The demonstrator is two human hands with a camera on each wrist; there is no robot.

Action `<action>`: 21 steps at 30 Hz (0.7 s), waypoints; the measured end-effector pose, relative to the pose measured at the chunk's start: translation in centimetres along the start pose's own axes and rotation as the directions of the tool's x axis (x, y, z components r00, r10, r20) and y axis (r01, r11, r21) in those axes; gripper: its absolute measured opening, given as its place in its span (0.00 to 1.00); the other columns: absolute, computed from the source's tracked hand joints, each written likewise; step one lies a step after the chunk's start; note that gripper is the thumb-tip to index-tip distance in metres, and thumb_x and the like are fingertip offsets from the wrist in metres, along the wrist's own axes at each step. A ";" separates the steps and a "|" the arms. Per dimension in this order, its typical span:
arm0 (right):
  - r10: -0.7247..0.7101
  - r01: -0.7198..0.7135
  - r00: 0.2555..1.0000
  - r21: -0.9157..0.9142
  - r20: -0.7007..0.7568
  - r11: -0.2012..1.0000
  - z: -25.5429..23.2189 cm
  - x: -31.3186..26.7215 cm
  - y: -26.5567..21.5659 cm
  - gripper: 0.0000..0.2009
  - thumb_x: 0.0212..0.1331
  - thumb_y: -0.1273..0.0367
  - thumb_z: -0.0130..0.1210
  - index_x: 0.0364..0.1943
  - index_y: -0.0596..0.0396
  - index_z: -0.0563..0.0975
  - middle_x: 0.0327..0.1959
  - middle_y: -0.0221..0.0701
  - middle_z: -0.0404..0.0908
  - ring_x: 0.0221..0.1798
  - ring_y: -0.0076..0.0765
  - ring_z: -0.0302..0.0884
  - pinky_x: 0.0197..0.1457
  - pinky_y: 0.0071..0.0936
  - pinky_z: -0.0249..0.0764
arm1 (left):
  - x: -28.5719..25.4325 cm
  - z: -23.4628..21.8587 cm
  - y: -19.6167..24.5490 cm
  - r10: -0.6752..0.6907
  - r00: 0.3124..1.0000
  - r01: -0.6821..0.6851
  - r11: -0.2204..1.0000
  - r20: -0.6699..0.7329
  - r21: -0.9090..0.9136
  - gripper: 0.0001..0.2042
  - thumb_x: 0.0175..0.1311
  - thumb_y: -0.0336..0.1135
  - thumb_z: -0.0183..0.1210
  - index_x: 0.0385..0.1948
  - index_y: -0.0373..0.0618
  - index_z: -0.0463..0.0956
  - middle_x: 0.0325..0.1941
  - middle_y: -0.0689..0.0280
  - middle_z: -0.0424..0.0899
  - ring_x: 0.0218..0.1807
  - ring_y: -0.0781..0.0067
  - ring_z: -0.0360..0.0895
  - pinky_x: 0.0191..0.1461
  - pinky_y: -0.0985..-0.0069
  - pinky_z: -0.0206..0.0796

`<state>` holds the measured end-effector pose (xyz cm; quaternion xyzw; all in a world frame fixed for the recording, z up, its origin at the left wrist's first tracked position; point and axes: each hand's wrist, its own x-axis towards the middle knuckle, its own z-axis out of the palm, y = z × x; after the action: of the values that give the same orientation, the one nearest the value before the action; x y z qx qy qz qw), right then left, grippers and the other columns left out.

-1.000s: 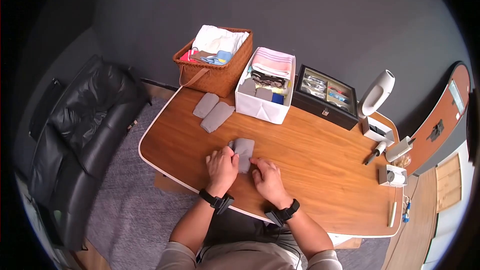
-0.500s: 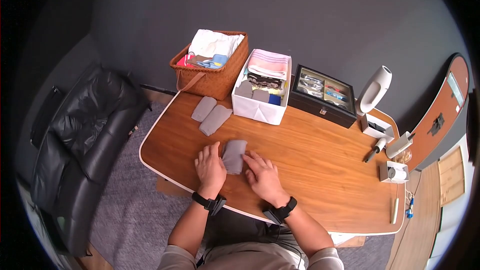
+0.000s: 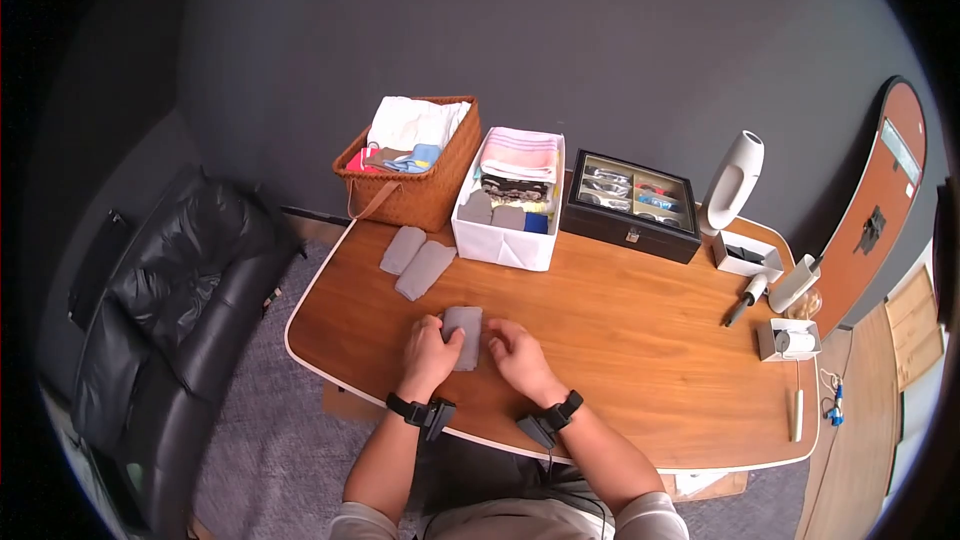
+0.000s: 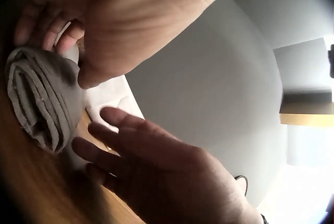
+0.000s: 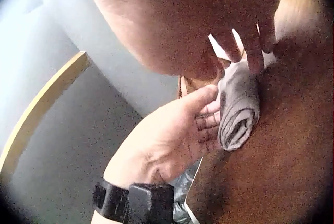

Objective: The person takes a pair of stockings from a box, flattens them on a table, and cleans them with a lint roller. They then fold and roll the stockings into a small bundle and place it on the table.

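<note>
A grey cloth folded into a flat roll (image 3: 466, 342) lies on the table in front of the person. My left hand (image 3: 427, 358) holds its left side, with the thumb at the top and fingers along the side. In the left wrist view the layered end of the grey cloth roll (image 4: 39, 104) faces the camera. My right hand (image 3: 522, 362) hovers just right of the roll, fingers loosely bent and apart from it. Two similar grey rolls (image 3: 426, 270) lie side by side farther back on the left.
Behind the rolls stand a brown woven basket (image 3: 410, 202) of clothes and a white fabric box (image 3: 500, 246) of folded cloths. A black glasses case (image 3: 625, 225) sits to their right. Small white boxes (image 3: 768, 352) and a lint-roller-like tool (image 3: 746, 300) lie at the table's right end.
The left hand went from lying flat beside the cloth to gripping its left side. The right fingers left the cloth's right edge. The head view has tilted up slightly.
</note>
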<state>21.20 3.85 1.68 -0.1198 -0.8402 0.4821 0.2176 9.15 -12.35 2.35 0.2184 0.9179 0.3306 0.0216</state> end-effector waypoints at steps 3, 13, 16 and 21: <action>0.247 -0.260 0.963 0.128 0.112 0.957 -0.1 0.4 1.8 0.16 0.76 0.72 0.61 0.62 0.67 0.80 0.53 0.40 0.88 0.49 0.37 0.89 0.55 0.35 0.85 | -0.2 -0.1 0.6 -0.021 0.995 0.027 0.998 0.100 -0.057 0.17 0.71 0.44 0.69 0.48 0.36 0.84 0.50 0.44 0.89 0.56 0.38 0.87 0.61 0.52 0.79; 0.412 -0.494 0.869 0.519 0.273 0.698 -4.4 -0.5 0.1 0.16 0.73 0.66 0.71 0.58 0.57 0.82 0.44 0.24 0.86 0.44 0.19 0.82 0.48 0.21 0.80 | -1.3 5.1 0.9 0.142 0.985 -0.071 0.852 0.097 -0.519 0.08 0.75 0.33 0.67 0.43 0.37 0.83 0.38 0.57 0.90 0.42 0.67 0.86 0.48 0.66 0.79; 0.404 -0.472 0.879 0.568 0.252 0.674 -5.2 -1.0 0.4 0.16 0.73 0.65 0.72 0.57 0.56 0.81 0.46 0.24 0.87 0.46 0.19 0.83 0.50 0.21 0.81 | -1.7 6.0 1.4 0.169 0.981 -0.082 0.796 0.091 -0.599 0.08 0.76 0.32 0.67 0.45 0.37 0.81 0.38 0.61 0.89 0.41 0.73 0.84 0.46 0.70 0.78; 0.317 -0.378 0.923 0.673 0.219 0.636 -7.2 -1.4 1.0 0.16 0.76 0.70 0.68 0.61 0.57 0.79 0.50 0.26 0.88 0.49 0.19 0.85 0.54 0.23 0.82 | -2.7 4.6 3.8 0.079 0.968 0.134 0.640 0.238 -0.757 0.13 0.82 0.40 0.64 0.52 0.40 0.80 0.46 0.67 0.88 0.45 0.78 0.83 0.47 0.74 0.77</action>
<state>25.88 9.17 3.63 -0.1677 -0.5610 0.8023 0.1159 13.88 -8.10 0.79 0.2141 0.6837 0.6580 0.2320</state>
